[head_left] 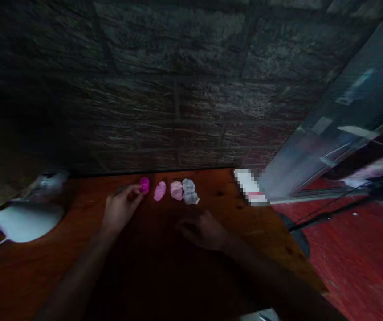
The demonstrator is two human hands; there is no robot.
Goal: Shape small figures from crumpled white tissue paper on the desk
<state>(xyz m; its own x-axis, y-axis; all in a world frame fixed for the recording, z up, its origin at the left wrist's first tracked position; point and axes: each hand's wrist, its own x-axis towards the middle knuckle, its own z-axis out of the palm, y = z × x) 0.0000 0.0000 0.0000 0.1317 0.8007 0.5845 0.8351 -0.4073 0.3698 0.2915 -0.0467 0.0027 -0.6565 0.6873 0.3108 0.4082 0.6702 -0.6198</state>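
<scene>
My left hand point(120, 209) pinches a small magenta bundle point(144, 184) between thumb and fingers at the left end of a row on the wooden table. To its right lie a pink bundle point(160, 191), a pale pink bundle point(176, 190) and a grey one point(190, 191); the last two touch. They look like soft crumpled cloth, but their exact kind does not show. In front of the grey bundle, my right hand point(205, 229) hovers in shadow with fingers loosely bent, thumb and fingertips apart and nothing visible between them.
A white rounded object with a cable point(27, 220) stands at the left, near clear plastic point(49, 183). A blurred white box point(250, 187) lies at the right back. Behind the table point(245, 272) rises a brick wall point(178, 102). Red floor point(355, 258) shows at right.
</scene>
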